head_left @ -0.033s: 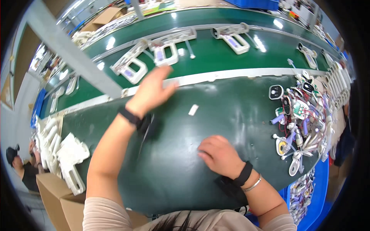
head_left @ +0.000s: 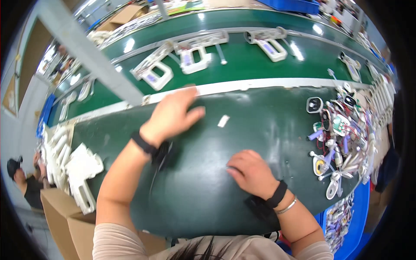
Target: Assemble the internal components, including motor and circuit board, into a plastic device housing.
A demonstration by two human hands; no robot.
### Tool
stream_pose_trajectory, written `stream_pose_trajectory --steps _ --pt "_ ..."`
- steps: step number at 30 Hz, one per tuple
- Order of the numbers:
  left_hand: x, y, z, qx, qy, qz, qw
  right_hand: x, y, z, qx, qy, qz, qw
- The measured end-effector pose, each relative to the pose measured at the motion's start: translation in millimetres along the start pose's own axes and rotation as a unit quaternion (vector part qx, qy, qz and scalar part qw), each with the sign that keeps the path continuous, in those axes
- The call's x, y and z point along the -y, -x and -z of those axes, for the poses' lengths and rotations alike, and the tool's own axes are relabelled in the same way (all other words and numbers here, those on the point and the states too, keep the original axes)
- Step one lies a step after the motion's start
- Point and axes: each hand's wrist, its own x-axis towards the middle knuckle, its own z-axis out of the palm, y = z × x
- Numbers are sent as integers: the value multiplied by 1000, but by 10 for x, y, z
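Over the far edge of the green work table (head_left: 195, 203) hovers my left hand (head_left: 172, 113), empty, its thumb spread away from the fingers. My right hand (head_left: 252, 172) is low over the middle of the table with its fingers curled in; whatever it may hold is hidden, though a dark edge shows by the thumb. A small white piece (head_left: 223, 121) lies on the table between and beyond the hands. Past my left hand, on the green conveyor belt, rest white gun-shaped housings with loop handles, the nearest one (head_left: 158, 77) just beyond my fingers.
A heap of loose parts with wires (head_left: 342, 134) covers the table's right end. White plastic shells (head_left: 84, 162) are piled at the left, above a cardboard box (head_left: 65, 212). A grey post (head_left: 93, 52) rises by the belt. A blue bin (head_left: 353, 225) stands lower right.
My left hand has drawn back slightly from the belt toward the table. The right hand keeps its curled shape in nearly the same place. The whole view has shifted slightly.
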Motion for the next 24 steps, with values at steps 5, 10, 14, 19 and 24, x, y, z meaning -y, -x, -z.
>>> stream_pose_trajectory --steps 5,10,14,19,24 --pt "49 1968 683 -66 -209 244 945 119 -24 36 -17 32 15 999" --pt "335 3324 757 -100 -410 416 806 111 13 20 -15 13 -21 1000" --pt "301 3471 916 -38 -411 473 778 61 25 -32 -7 33 -33 999" --pt "908 3786 855 -11 -400 593 699 53 -7 -60 -9 -6 -37 999" --pt "796 3398 719 -65 -429 450 781 -25 46 19 -40 -12 -9 999"
